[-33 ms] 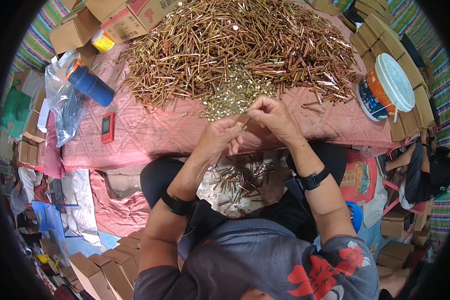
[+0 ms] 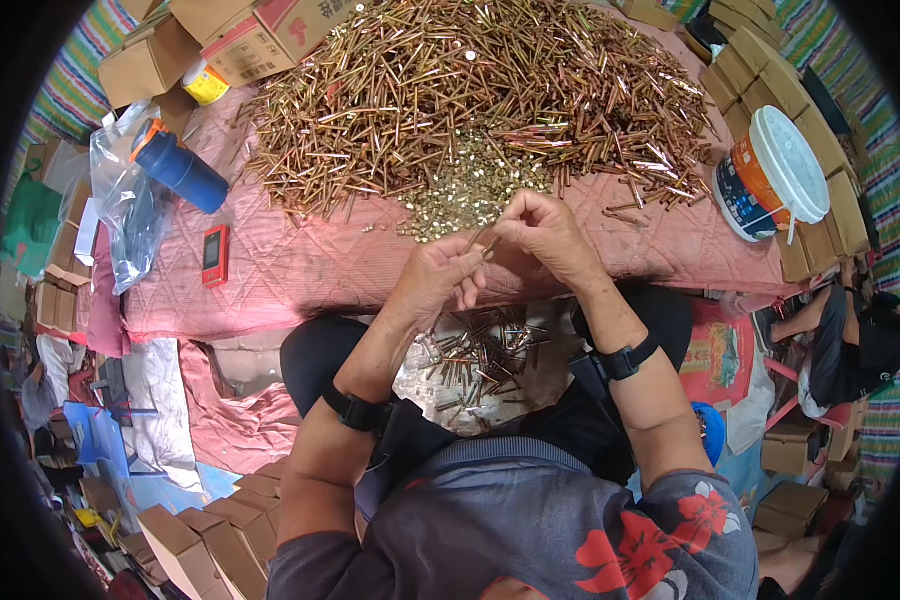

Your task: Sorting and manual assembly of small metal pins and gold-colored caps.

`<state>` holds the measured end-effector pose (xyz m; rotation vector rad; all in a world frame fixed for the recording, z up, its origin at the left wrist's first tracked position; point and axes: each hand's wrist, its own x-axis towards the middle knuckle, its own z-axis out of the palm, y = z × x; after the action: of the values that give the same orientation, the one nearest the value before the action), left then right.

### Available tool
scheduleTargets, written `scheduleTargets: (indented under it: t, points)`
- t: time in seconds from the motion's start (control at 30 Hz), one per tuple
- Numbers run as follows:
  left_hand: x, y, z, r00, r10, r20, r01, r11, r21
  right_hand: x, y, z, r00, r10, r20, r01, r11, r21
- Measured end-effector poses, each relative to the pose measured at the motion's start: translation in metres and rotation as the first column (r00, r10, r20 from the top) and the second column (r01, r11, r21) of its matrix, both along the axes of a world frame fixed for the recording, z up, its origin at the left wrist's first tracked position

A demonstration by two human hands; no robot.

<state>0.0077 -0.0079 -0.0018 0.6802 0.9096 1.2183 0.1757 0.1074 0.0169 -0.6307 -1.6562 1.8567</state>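
My left hand (image 2: 440, 275) pinches a slim copper-coloured metal rod (image 2: 491, 246) between thumb and forefinger, its other fingers curled below. Right beside it, my right hand (image 2: 550, 236) is closed in a pinch near the rod's upper end; whatever it holds is too small to make out. Just beyond both hands lies a pile of small, shiny gold-coloured pieces (image 2: 460, 205). Behind these spreads a large heap of similar rods (image 2: 420, 100). More loose rods (image 2: 485, 360) lie on a pale surface between my knees.
A pink quilted cover (image 2: 300, 265) lies under the heap. To the left are a red handheld device (image 2: 215, 255), a blue bottle (image 2: 182, 172) and a clear plastic bag (image 2: 130, 215). A lidded bucket (image 2: 760, 185) stands right, by cardboard boxes (image 2: 830, 205). Another person (image 2: 840, 345) sits far right.
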Motion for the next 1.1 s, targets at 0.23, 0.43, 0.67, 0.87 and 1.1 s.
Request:
scheduleTargets:
  t: [0.23, 0.43, 0.67, 0.87, 1.1]
  points:
    - [-0.002, 0.003, 0.003, 1.0, 0.015, -0.01, -0.015, 1.0, -0.001, -0.008, 0.002, 0.002, 0.996, -0.007, -0.087, 0.007, 1.0, -0.005]
    - [-0.004, 0.007, -0.004, 0.992, 0.101, 0.075, -0.101, 0.995, 0.001, -0.012, 0.002, 0.0, 0.997, -0.079, -0.008, 0.08, 0.996, 0.031]
    - [-0.003, 0.006, -0.003, 0.996, 0.06, 0.059, -0.061, 0.998, 0.011, -0.009, 0.008, -0.008, 0.995, -0.012, -0.096, 0.01, 1.0, -0.02]
    - [-0.001, 0.006, -0.002, 0.997, 0.07, 0.025, -0.07, 0.997, 0.034, -0.006, 0.011, -0.004, 0.996, 0.043, -0.084, -0.048, 0.997, -0.06]
    - [-0.001, 0.005, -0.001, 0.998, 0.066, -0.01, -0.066, 0.998, 0.014, -0.011, 0.01, -0.008, 0.997, 0.016, -0.077, -0.028, 0.987, -0.156]
